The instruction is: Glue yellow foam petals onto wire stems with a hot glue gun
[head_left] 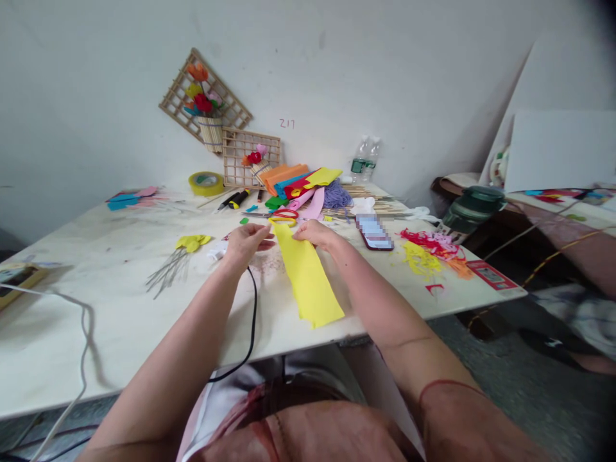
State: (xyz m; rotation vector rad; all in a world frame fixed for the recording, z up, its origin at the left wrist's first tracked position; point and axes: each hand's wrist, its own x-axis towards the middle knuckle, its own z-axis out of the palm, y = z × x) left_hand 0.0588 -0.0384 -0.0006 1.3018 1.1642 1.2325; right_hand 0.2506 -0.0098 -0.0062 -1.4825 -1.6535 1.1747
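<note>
A long yellow strip of thin paper or cloth [312, 282] slants down over the table toward its front edge. My right hand [315, 232] pinches its upper right edge between thumb and fingers. At the strip's upper left corner, the fingertips of my left hand [248, 245] close on the tip, with the other fingers curled below. Just behind lie scissors [285, 214] with red and yellow handles, partly hidden by the strip. Left of my left hand rests a bunch of yellow petal shapes [193, 242] on thin wires [166, 273].
Folded coloured sheets [289, 179], purple yarn [337, 195] and thin sticks [380, 204] lie at the back. A phone [374, 232] and coloured scraps [423, 256] are on the right. Yellow tape [206, 183] stands back left. A black cable [254, 314] crosses the front edge.
</note>
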